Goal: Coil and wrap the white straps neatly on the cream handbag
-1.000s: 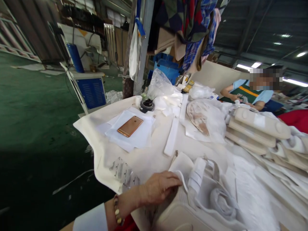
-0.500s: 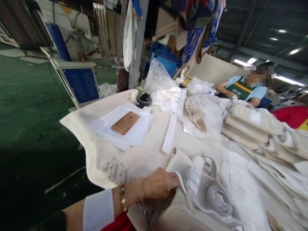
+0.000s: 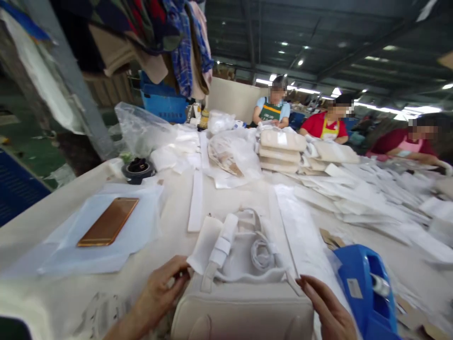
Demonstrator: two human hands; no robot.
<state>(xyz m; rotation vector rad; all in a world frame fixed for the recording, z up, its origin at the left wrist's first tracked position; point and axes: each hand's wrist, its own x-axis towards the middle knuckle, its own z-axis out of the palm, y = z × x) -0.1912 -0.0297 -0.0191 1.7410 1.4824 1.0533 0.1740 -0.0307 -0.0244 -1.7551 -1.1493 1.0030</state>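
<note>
A cream-coloured bag (image 3: 244, 309) stands at the near edge of the table, with white wrapping and a rolled strap (image 3: 260, 248) inside its open top. My left hand (image 3: 161, 290) rests at the bag's left top corner, fingers curled and pinching the white wrapping there. My right hand (image 3: 327, 309) is at the bag's right side, fingers bent against its edge; I cannot see anything held in it.
A gold phone (image 3: 108, 228) lies on white sheets at left. A blue tape dispenser (image 3: 368, 288) stands at right. A black tape roll (image 3: 137, 169), plastic bags and stacked cream bags (image 3: 281, 148) fill the table; three people sit on the far side.
The view has swung right, bringing more workers and the tape dispenser into sight. My right hand has come in at the bag's right side. My left hand stays at the left corner.
</note>
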